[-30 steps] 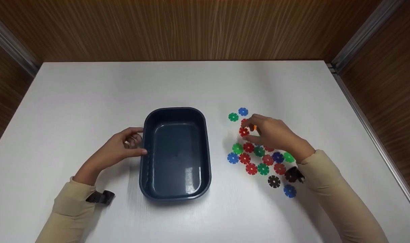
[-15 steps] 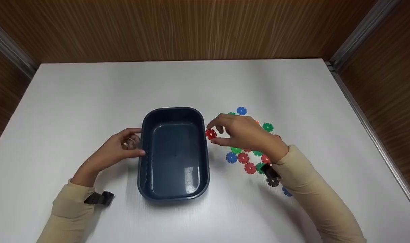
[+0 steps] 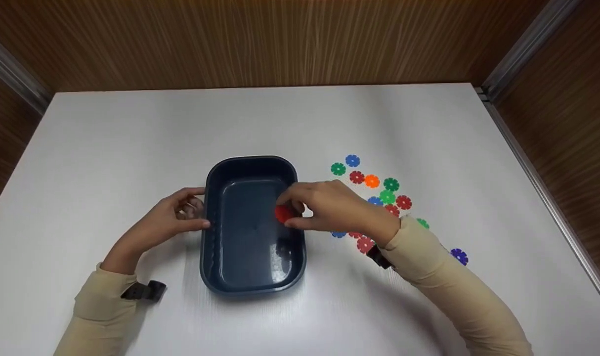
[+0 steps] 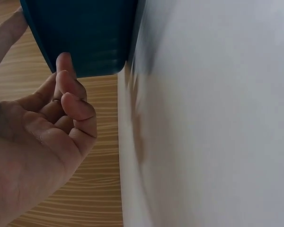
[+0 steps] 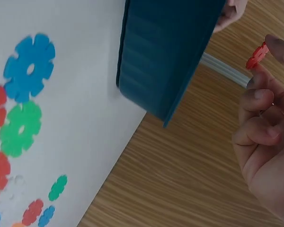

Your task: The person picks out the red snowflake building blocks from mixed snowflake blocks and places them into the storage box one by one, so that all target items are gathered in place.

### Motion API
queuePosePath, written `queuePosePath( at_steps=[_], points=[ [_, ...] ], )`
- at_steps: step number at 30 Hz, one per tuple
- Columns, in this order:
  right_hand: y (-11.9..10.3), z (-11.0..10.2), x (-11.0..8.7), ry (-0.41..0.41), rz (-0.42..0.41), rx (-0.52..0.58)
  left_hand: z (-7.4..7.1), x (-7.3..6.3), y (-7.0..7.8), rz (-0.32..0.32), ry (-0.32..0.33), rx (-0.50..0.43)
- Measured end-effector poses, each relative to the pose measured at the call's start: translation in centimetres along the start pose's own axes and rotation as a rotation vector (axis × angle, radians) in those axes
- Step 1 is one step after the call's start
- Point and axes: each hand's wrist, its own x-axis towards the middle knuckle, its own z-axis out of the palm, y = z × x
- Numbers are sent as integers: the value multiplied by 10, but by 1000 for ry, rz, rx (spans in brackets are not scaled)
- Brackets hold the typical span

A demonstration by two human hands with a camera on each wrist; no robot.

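Note:
My right hand (image 3: 320,202) pinches a red notched plastic disc (image 3: 283,213) between thumb and index finger. The disc is over the right half of a dark blue tub (image 3: 250,269), whose visible floor holds nothing. The same red disc (image 5: 258,56) appears nearly edge-on in the right wrist view. My left hand (image 3: 174,215) touches the tub's left rim, thumb and index finger outstretched. Its other fingers curl loosely beside the outer wall (image 4: 92,42) in the left wrist view. My right forearm hides part of a group of similar discs.
Right of the tub, several flat discs lie on the white table (image 3: 132,118), among them an orange disc (image 3: 372,181), a dark blue disc (image 3: 459,256) and a light green disc (image 3: 387,197). Wood-grain panels (image 3: 265,44) enclose the table's back and sides.
My right hand picked up the red disc from the group and carried it left, past the tub's right rim and over its inside. My left hand stays at the left rim.

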Motion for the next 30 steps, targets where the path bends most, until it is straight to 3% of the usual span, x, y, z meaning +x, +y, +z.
queuePosePath(
  at_steps=[8, 18, 30],
  points=[
    [-5, 8, 1, -45, -31, 34, 1, 1, 0, 7, -4, -1],
    [9, 8, -12, -86, 121, 192, 1, 0, 3, 8, -6, 0],
    [36, 10, -52, -118, 280, 274, 1, 0, 2, -2, -9, -10]
  ],
)
